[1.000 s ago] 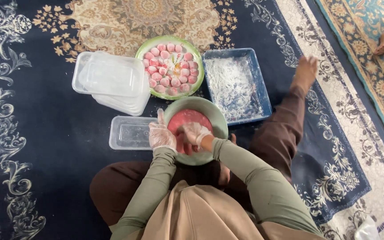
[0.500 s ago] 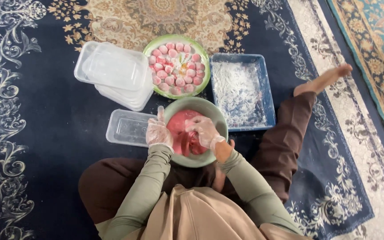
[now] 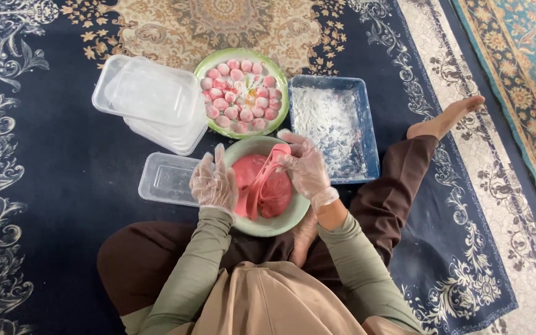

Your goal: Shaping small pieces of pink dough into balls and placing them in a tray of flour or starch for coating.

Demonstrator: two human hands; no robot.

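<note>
Dough [image 3: 274,189] looks soft, sticky, stretchy; right hand [image 3: 305,167] fingers pinch a strip; left hand [image 3: 215,183] fingers spread beside it.

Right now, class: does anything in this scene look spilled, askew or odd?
Nothing is spilled. Only the stack of clear plastic lids sits unevenly, its layers fanned out of line on the dark blue patterned carpet, beside the green plate of pink dough balls.

Bright, even, soft light; faint shadows only, no glare. Focus is sharp, with slight bending at the edges.
</note>
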